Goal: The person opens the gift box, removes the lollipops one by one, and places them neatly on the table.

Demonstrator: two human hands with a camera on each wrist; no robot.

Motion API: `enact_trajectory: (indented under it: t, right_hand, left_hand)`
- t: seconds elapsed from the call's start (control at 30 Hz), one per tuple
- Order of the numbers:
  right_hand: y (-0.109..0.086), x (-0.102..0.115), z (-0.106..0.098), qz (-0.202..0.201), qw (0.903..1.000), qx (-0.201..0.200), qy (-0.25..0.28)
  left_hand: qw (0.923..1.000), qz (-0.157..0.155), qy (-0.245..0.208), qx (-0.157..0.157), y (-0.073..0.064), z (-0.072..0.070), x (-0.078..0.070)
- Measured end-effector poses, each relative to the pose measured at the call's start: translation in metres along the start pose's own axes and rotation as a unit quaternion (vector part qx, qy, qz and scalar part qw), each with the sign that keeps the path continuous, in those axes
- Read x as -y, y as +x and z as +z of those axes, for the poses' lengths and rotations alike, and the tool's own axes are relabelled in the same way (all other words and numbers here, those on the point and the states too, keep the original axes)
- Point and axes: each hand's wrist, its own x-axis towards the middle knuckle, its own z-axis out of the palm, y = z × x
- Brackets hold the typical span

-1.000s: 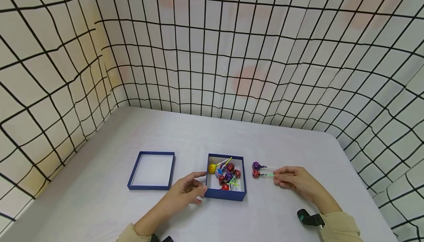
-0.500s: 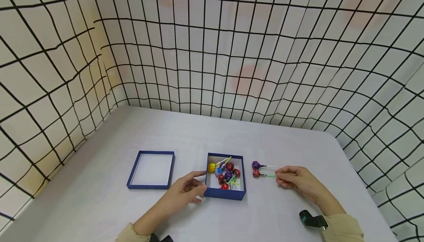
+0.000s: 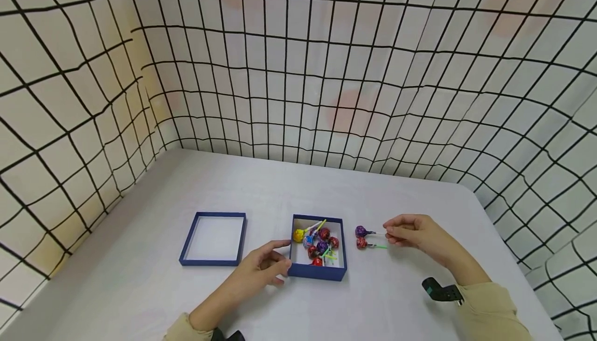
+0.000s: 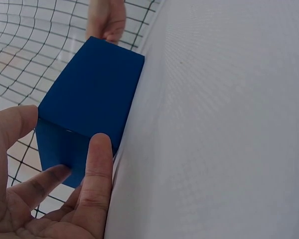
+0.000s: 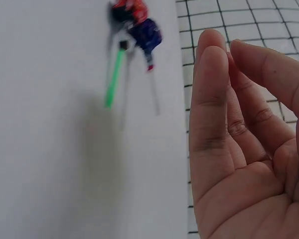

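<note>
My left hand (image 3: pixel 262 269) is at the left side of a blue open-topped box (image 3: pixel 318 273), its fingertips against the wall. In the left wrist view, nearly straight fingers touch the blue box (image 4: pixel 92 89) near its corners. Several wrapped lollipops lie inside, among them a yellow lollipop (image 3: pixel 298 235). Right of the box, a purple lollipop (image 3: pixel 361 231) and a red lollipop (image 3: pixel 361 243) lie side by side, sticks pointing right. My right hand (image 3: pixel 420 235) hovers by the purple one's stick end. Seen from the right wrist, its thumb and fingers (image 5: pixel 209 104) hold nothing.
A shallow blue-rimmed lid (image 3: pixel 210 264) lies left of the box, white inside up. Everything rests on a white-covered table (image 3: pixel 280 190). Black-grid netting (image 3: pixel 298 97) over pale walls stands behind and at both sides.
My right hand has left the red lollipop's green stick and moved back and up, beside the purple lollipop's stick end. My left hand and the box stay in place.
</note>
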Motion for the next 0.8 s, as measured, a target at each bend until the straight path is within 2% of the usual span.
enact_trajectory:
  t: [0.37,0.8]
  right_hand:
    - [0.017,0.046,0.015,-0.035,0.9954,0.036,-0.082]
    - [0.037,0.071,0.036,-0.04,0.9902,0.052,-0.123]
  left_hand:
    - [1.0,0.003,0.007,0.0,0.001,0.001,0.001]
    - [1.0,0.0,0.01,0.001,0.001,0.001,0.002]
